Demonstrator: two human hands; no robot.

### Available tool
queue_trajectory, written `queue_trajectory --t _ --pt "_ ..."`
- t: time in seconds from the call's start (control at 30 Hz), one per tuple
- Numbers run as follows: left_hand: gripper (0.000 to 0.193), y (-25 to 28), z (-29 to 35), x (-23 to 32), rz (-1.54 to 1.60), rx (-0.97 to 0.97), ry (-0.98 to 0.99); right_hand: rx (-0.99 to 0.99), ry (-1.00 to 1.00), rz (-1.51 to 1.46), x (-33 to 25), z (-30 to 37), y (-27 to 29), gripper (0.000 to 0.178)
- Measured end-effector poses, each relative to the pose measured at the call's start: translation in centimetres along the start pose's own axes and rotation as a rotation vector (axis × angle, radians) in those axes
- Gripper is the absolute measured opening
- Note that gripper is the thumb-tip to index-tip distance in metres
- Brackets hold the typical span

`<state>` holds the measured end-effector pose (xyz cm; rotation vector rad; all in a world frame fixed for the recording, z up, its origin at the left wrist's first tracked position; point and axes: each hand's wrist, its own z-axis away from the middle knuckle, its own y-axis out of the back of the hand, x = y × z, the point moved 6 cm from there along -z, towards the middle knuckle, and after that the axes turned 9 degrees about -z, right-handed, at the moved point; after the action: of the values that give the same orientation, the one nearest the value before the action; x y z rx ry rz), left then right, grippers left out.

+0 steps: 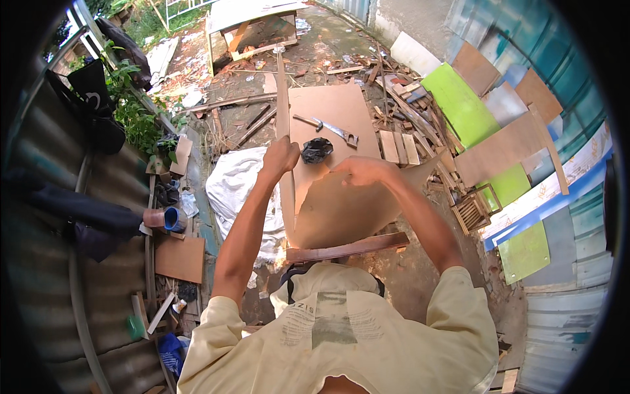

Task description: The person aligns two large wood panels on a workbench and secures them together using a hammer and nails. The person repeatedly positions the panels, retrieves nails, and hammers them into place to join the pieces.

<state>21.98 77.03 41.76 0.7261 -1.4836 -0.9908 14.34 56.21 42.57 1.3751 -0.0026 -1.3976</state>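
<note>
My left hand [282,156] is closed on a long narrow wooden strip [283,98] that runs away from me along the left side of a flat brown board [321,102]. Fingers curled, my right hand [362,171] grips the ragged edge of a thin brown sheet [351,207], which bends up over the near part of the board. Between and beyond my hands lies a crumpled black plastic bag [317,150]. Farther out on the board rest a handsaw [340,132] and a hammer [306,121]. A reddish-brown wooden bar [348,247] crosses the near end.
White cloth [230,190] lies left of the board. Short wooden slats [399,148] and piled scrap wood [420,115] stand to the right, with green panels [453,98] beyond. A blue cup [174,219] sits by the left wall. At the back is a low table [256,14].
</note>
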Motion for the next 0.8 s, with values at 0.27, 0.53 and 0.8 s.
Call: queue_trajectory --t 0.27,0.53,0.8 --pt "0.065 -4.3 -1.1 0.3 -0.079 -0.26 -0.03 -0.128 -0.03 -0.019 -1.4 -2.1 -0.9 0.05" --pt "0.094 -10.9 7.6 -10.0 0.532 -0.227 0.168 0.139 -0.043 -0.07 5.3 0.0 1.0 0.049" --pt "0.094 -20.6 22.4 -17.4 0.723 0.033 0.637 0.152 -0.052 -0.472 7.2 -1.3 3.2 0.048"
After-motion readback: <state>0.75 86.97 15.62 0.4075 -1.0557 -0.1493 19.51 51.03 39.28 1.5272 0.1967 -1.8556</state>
